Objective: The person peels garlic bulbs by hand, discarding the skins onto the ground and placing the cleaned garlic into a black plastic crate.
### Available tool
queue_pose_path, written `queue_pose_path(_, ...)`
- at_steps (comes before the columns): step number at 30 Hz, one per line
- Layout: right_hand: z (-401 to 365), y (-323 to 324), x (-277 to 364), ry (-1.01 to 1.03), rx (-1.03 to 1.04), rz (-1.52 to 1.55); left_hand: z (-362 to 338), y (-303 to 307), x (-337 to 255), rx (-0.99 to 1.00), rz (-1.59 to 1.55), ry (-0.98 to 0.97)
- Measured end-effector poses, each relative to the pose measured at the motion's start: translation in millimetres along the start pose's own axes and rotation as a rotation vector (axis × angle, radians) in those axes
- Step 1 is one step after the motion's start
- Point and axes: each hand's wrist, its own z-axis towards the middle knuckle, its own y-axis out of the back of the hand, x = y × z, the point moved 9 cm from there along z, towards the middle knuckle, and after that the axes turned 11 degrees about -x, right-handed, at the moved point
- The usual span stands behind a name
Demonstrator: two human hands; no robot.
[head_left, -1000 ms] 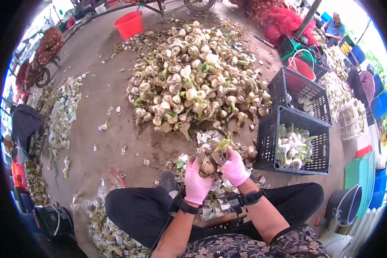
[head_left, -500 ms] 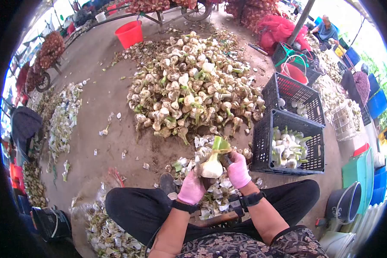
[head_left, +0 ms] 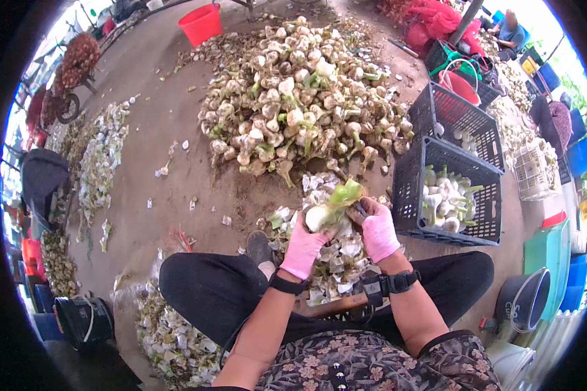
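Note:
A white garlic bulb [head_left: 317, 219] with a green stalk [head_left: 347, 193] is held between my hands, above a heap of peeled skins [head_left: 336, 260]. My left hand [head_left: 304, 247], in a pink glove, wraps round the bulb from the left and below. The gloved right hand [head_left: 377, 228] pinches brownish, loose outer leaf at the base of the stalk, its fingertips right beside the bulb. Ahead lies a large pile of untrimmed garlic [head_left: 300, 104], roots and dirt still on many bulbs. To the right, a black crate [head_left: 407, 195] contains several cleaned white bulbs with short stalks.
Behind that crate stands a second black crate [head_left: 460, 120] with a few bulbs, and a red bucket [head_left: 460, 88] beyond it. Another red bucket [head_left: 201, 26] is at the far left of the pile. Dark buckets [head_left: 85, 319] flank me. A person [head_left: 510, 32] sits far right.
The bulb has tilted, its stalk now leaning right, and both hands have risen slightly in view. My right fingers have shifted onto loose leaf. The camera view has moved a little.

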Motion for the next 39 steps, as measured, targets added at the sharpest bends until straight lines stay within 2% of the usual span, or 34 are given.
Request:
queue_pose_path(2,-0.6,-7.4,4.7,0.103,0.092,-0.067,-4.6,1.1,-9.5,-0.021,-0.004,0.016)
queue_pose_path(3,1.9,-5.4,-14.5,-0.124,0.077,0.073,-6.2,1.9,-14.2,-0.035,-0.009,0.024)
queue_pose_path(4,4.2,-5.7,-16.7,-0.125,0.081,0.071,-3.1,4.6,-11.6,-0.039,-0.011,0.023)
queue_pose_path(6,5.8,-9.5,-21.3,-0.208,0.106,0.390,0.7,1.7,-17.0,0.042,0.032,-0.110)
queue_pose_path(11,8.6,-3.7,-30.1,-0.288,0.110,0.437,-0.2,2.8,-7.6,0.088,-0.121,-0.018)
queue_pose_path(14,20.1,4.7,-51.0,-0.360,0.016,0.513,-8.3,-7.8,-9.9,0.167,-0.124,0.022)
queue_pose_path(16,52.4,27.9,-65.8,0.160,-0.017,0.133,-17.4,-14.9,-9.9,0.171,-0.283,0.136)
queue_pose_path(17,42.6,22.5,-27.0,0.664,-0.005,-0.471,-14.2,-12.1,-5.2,0.155,-0.128,0.046)
queue_pose_path(18,62.6,41.4,-49.5,0.411,-0.082,-0.295,-15.2,-15.8,-6.2,0.163,-0.130,0.045)
queue_pose_path(20,91.7,60.4,-95.6,-0.134,-0.143,0.357,-18.2,-19.8,-18.1,0.159,-0.131,-0.011)
queue_pose_path(22,69.0,46.8,-37.2,0.521,-0.071,-0.877,-21.0,-20.7,-26.5,0.171,-0.170,-0.010)
queue_pose_path(23,53.4,38.4,-15.8,0.645,-0.115,-1.002,-20.2,-19.0,-29.3,0.163,-0.155,-0.003)
queue_pose_path(24,41.5,34.6,1.7,0.646,-0.111,-1.006,-19.3,-17.6,-29.9,0.156,-0.142,0.003)
queue_pose_path(26,25.5,24.5,20.6,0.318,0.087,-0.540,-13.4,-14.6,-24.2,0.159,-0.162,-0.010)
queue_pose_path(27,11.9,12.6,36.5,0.266,0.182,-0.409,-12.2,-14.2,-23.3,0.152,-0.077,-0.038)
queue_pose_path(28,4.6,9.8,45.8,0.263,0.179,-0.410,-11.6,-14.7,-23.6,0.145,0.009,-0.064)
queue_pose_path(30,-15.5,-9.1,64.0,0.392,0.337,-0.452,-15.1,-19.4,-28.3,0.191,-0.027,-0.054)
queue_pose_path(31,-19.4,-11.4,71.5,0.461,0.313,-0.604,-15.0,-18.4,-23.5,0.185,-0.026,0.022)
queue_pose_path(33,-19.9,-11.8,76.1,0.460,0.306,-0.633,-16.6,-16.3,-17.6,0.216,-0.102,0.118)
queue_pose_path(34,-19.5,-12.9,76.0,0.458,0.303,-0.658,-17.2,-15.7,-14.2,0.217,-0.103,0.117)
queue_pose_path(36,-20.3,-14.3,71.9,0.484,0.268,-0.588,-19.4,-18.6,-17.8,0.278,-0.298,0.079)
queue_pose_path(39,-31.1,-20.8,81.6,0.584,0.175,-0.755,-22.0,-19.0,-19.4,0.296,-0.325,0.098)
